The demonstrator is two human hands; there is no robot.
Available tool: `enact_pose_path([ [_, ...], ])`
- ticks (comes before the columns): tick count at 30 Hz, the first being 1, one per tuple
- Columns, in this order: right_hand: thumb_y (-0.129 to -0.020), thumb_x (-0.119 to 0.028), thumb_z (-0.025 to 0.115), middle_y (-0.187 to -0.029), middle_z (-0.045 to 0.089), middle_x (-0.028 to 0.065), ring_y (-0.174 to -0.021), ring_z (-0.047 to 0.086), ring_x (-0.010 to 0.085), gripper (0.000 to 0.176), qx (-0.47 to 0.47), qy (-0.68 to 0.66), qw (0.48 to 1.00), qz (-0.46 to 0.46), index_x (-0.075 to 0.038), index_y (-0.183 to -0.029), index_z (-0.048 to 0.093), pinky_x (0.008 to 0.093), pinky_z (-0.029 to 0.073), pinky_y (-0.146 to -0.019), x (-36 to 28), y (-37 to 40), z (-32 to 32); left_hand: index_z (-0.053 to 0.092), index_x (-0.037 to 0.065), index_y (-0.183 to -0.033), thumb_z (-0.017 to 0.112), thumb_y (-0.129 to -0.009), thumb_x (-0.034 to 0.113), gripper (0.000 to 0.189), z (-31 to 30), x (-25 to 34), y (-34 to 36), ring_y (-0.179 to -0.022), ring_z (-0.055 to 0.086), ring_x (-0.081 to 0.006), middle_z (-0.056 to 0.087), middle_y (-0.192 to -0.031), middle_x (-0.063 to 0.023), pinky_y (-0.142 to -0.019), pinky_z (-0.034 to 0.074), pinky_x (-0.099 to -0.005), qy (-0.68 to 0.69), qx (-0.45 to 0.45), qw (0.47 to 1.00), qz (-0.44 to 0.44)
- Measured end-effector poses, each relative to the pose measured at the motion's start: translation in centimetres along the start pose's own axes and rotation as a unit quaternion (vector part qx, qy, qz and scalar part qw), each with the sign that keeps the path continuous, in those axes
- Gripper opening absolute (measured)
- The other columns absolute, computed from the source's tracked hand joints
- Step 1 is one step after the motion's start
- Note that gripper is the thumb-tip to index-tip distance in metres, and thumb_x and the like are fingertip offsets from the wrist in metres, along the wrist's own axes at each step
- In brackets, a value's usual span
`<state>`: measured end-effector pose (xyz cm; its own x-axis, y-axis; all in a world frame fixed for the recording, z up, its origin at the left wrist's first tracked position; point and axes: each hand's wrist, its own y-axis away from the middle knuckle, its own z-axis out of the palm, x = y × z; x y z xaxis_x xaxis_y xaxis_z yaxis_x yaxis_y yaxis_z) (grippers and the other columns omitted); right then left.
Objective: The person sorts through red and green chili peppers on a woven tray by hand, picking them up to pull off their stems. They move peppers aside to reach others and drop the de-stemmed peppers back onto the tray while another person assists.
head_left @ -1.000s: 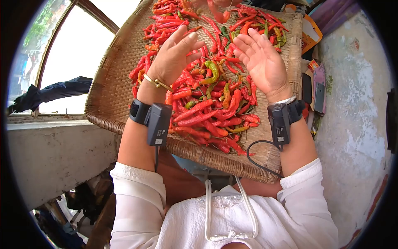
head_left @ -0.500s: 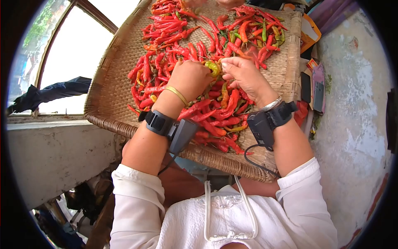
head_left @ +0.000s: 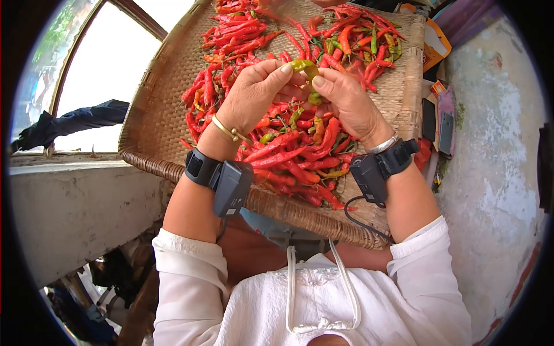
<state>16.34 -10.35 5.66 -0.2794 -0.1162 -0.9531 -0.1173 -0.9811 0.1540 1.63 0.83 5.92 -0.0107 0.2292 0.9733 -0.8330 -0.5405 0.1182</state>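
Observation:
A curved yellow-green chili pepper (head_left: 306, 68) is held up between my two hands. My left hand (head_left: 254, 95) pinches its upper left end between thumb and fingers. Lower down on the right, my right hand (head_left: 349, 104) grips its other end with the thumb on top. Below and around both hands lie many red chili peppers (head_left: 283, 158), with a few green and yellowish ones mixed in. They rest in a wide woven basket tray (head_left: 398, 109), whose thick rim (head_left: 288, 213) lies toward my body.
A window (head_left: 104, 63) with dark cloth (head_left: 75, 124) on its sill is at the left. Along the right, a phone (head_left: 446, 132) and packets stand by a worn wall (head_left: 490, 144). Part of another person's hand (head_left: 330, 2) shows at the top edge.
Both hands have lifted slightly and turned, so the thumbs now show. The green chili pepper has come up from the pile and is more fully visible between them.

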Motion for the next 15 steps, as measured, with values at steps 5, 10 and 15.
enact_pose_path([
  [5,-0.086,-0.021,0.054,-0.076,0.058,-0.0006,-0.052,0.051,0.0036,0.023,-0.013,0.128,0.989,0.066,-0.001,-0.097,0.057,0.0161,0.042,-0.047,-0.1,-0.2,-1.0,0.058,0.002,-0.099,0.048,-0.092,0.024,0.026,0.1,0.0,0.1,-0.078,0.06,-0.0108,0.063,-0.09,-0.006,-0.072,0.048,-0.0232,-0.068,0.011,0.998,-0.015],
  [10,-0.086,-0.021,0.054,-0.072,0.058,-0.0007,-0.049,0.048,0.0014,0.021,0.016,0.119,0.989,0.091,-0.002,-0.096,0.057,0.0159,0.04,-0.043,-0.9,-0.4,-2.7,0.057,-0.002,-0.101,0.055,-0.088,0.028,0.033,-0.5,-1.1,0.1,-0.076,0.059,-0.0103,0.063,-0.086,-0.0056,-0.068,0.048,-0.0235,-0.297,0.006,0.955,-0.015],
  [15,-0.086,-0.019,0.057,-0.1,0.055,0.0104,-0.088,0.058,0.0137,0.048,0.142,-0.161,0.967,-0.14,0.003,-0.124,0.038,0.0249,0.05,-0.071,-1.2,-1.6,-2.8,0.059,0.001,-0.098,0.062,-0.079,0.022,0.029,0.3,-1.0,0.9,-0.075,0.062,-0.0256,0.062,-0.085,-0.014,-0.069,0.048,-0.0333,-0.52,-0.064,0.851,0.034],
])
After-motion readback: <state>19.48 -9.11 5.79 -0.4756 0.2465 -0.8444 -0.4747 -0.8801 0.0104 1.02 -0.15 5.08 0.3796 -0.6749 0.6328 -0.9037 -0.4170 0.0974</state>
